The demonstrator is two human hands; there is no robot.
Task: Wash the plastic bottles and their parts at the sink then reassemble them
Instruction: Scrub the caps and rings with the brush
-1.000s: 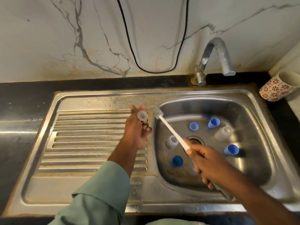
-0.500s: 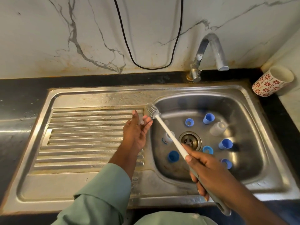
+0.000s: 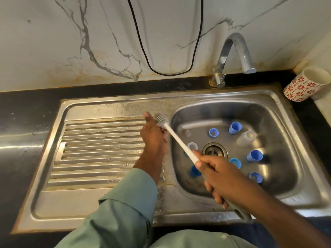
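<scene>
Two hands at sink (image 3: 279, 111). Right hand (image 3: 220, 174) clenched round brush (image 3: 179, 140) handle; long axis runs lower right to upper left, bristles against left hand (image 3: 154, 138). Left grip contents hidden, cannot tell. Blue caps (image 3: 235, 127) loose in basin, frame right.

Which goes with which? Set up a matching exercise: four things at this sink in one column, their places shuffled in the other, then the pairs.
Things:
1. brush
2. patterned cup
3. black cable
4. clear bottle

Places:
A. lying in the sink basin
B. hanging against the marble wall
C. held in the right hand
D. on the counter, right of the sink

Pairs: 1-C, 2-D, 3-B, 4-A
</scene>
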